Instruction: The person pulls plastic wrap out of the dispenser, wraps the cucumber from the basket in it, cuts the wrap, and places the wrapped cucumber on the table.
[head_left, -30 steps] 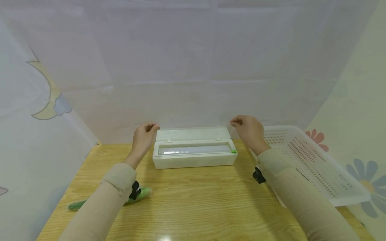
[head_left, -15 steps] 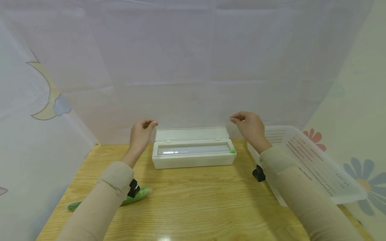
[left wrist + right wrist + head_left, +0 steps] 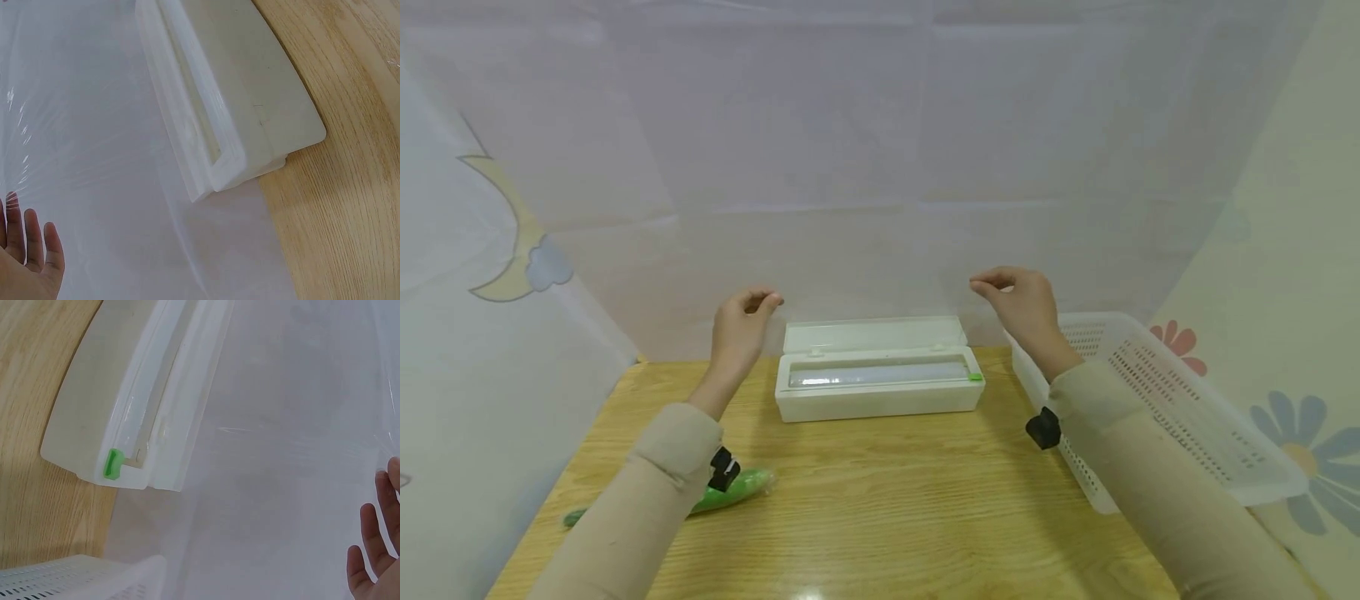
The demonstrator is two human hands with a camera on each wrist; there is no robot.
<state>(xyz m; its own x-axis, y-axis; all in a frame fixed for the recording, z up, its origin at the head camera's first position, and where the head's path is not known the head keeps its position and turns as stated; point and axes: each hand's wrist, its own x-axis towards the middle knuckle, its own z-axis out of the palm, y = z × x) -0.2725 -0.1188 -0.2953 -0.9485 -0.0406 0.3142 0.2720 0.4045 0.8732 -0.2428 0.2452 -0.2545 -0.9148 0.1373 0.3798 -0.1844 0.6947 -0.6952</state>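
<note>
A pale, grained wooden table [image 3: 887, 517] is carrying everything. A white, perforated plastic basket [image 3: 1195, 408] is sitting at its right side, partly hidden by the right sleeve. Near the far edge, a long white plastic box [image 3: 880, 405] is standing with its lid [image 3: 876, 335] hinged back, showing a pale roll [image 3: 880, 375] inside. A sheet of clear, glossy plastic film [image 3: 25, 134] is stretching between the hands above the box; whether it is joining the roll, I cannot tell. Under the left sleeve, a slim green object [image 3: 730, 490] with clear wrapping at its end is lying. The left hand [image 3: 739, 333] and the right hand [image 3: 1022, 304] are each pinching the film between thumb and forefinger, the other fingers spreading loosely. The film is probably behaving as light, limp, clingy and easily torn, so its outer corners are seeming the best hold, with even, gentle tension. A bright green plastic tab [image 3: 975, 377] is sitting at the box's right end.
</note>
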